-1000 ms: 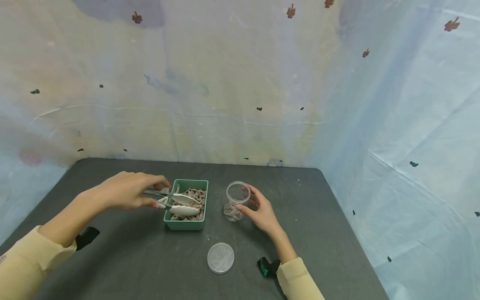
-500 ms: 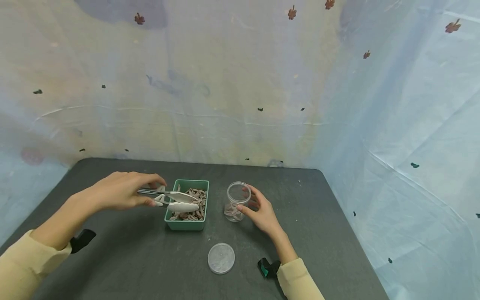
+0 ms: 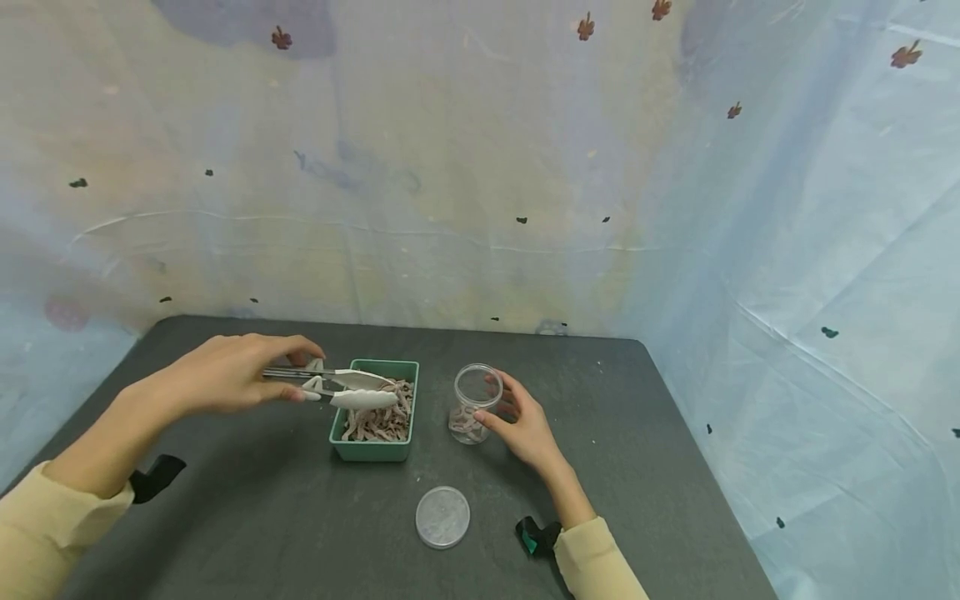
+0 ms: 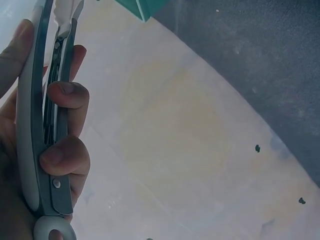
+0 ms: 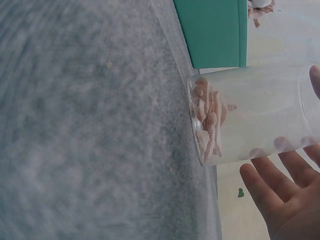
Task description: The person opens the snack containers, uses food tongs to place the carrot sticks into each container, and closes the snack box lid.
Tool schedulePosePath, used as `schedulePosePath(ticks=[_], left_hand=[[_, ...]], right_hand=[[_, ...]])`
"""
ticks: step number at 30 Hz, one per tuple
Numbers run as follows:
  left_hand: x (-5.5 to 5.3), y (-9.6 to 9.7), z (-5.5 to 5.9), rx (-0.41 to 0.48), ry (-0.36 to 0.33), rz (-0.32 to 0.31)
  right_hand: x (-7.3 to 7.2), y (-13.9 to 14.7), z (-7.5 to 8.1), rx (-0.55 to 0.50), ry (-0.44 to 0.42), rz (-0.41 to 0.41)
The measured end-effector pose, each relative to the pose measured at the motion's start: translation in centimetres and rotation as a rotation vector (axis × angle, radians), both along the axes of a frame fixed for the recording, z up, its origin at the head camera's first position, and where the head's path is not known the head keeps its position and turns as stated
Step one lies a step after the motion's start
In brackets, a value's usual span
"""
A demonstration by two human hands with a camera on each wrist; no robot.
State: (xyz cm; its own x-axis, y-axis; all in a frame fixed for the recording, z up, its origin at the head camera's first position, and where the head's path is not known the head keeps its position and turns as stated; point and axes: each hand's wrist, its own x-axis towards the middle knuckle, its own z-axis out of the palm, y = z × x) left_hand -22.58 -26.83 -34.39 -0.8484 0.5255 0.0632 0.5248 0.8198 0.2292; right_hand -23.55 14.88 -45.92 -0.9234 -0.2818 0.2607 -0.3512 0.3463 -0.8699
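Observation:
Metal tongs with white tips (image 3: 367,399) are held in my left hand (image 3: 228,372), thumb on one arm and fingers curled round the other in the left wrist view. Their tips hang over a green rectangular container (image 3: 370,452) filled with greyish-brown strips (image 3: 378,425). In the right wrist view, a few strips stick out around the white tip (image 5: 261,3), above the container's edge. My right hand (image 3: 528,429) grips an upright, lidless clear jar (image 3: 463,408), thumb on the near side and fingers behind. A low layer of strips (image 5: 207,120) covers the jar's bottom.
A round clear lid (image 3: 442,517) lies flat on the dark grey table (image 3: 360,533), in front of the jar and container. Behind and to the right, a pale patterned sheet (image 3: 450,167) hangs close to the table's edges.
My left hand has drawn back to the left and risen a little, lifting the tongs' tips from among the strips to above them. The right hand and jar have stayed in place.

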Motion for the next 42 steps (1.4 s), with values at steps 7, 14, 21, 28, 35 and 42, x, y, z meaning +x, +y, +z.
schedulePosePath(ticks=[7,14,21,28,35,42], left_hand=[[0.1,-0.3,0.8,0.006,-0.004,0.042],[0.2,-0.5,1.2,0.023,0.016,0.039],[0.1,-0.3,1.5,0.034,0.016,0.043],[-0.1,0.4,2.0,0.064,0.030,0.032],[-0.4,1.6,2.2,0.097,0.047,0.019],[-1.2,3.3,2.5,0.154,0.045,-0.031]], right_hand=[[-0.1,0.0,-0.1,0.003,-0.007,0.000],[-0.2,0.0,-0.3,-0.007,-0.016,0.004],[0.0,0.0,-0.1,-0.003,-0.005,0.006],[0.2,0.0,0.2,0.002,-0.004,0.002],[0.2,0.0,0.2,0.011,-0.010,-0.002],[-1.5,0.2,-2.7,0.012,-0.005,-0.037]])
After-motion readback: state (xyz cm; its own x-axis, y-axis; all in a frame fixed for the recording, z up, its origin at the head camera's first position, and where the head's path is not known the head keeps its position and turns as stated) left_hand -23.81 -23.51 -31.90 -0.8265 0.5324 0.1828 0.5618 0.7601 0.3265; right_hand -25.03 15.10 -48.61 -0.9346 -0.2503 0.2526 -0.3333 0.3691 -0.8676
